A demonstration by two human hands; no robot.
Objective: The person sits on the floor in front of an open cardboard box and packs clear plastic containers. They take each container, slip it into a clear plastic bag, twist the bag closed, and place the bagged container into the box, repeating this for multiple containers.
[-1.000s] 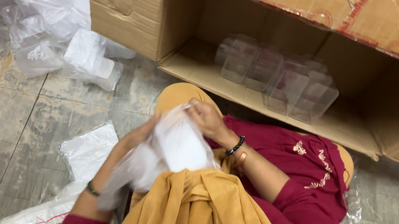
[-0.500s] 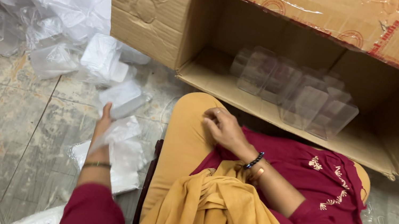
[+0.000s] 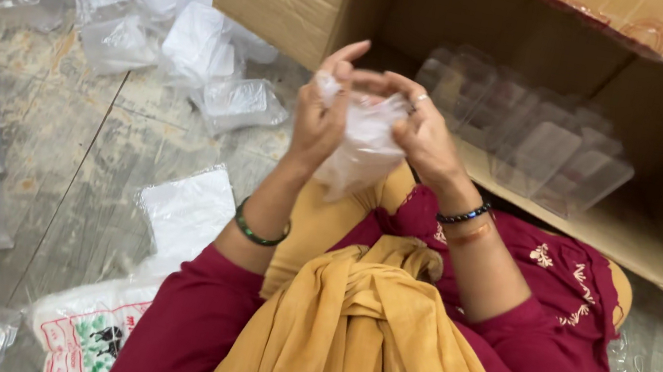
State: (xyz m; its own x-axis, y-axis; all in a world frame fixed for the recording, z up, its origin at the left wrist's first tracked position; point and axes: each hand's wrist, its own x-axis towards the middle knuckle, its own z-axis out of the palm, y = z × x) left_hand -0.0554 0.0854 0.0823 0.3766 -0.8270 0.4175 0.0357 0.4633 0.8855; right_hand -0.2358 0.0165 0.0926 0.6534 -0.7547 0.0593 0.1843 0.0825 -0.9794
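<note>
so both hands were up over the lap, left hand (image 3: 320,117) and right hand (image 3: 422,129) pinched together on a thin clear plastic bag (image 3: 366,142), held just in front of the open cardboard box (image 3: 291,0). Looked to me like the bag-opening step; next I'd guess the fingers need to rub its mouth apart. Clear plastic containers (image 3: 529,134) sat inside the box, loose bags (image 3: 193,46) on the floor at left

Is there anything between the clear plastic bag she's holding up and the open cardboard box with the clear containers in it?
Nothing visible. Both the left hand and right hand hold the plastic bag right before the cardboard box, whose open side faces them; the clear containers lie inside.
</note>
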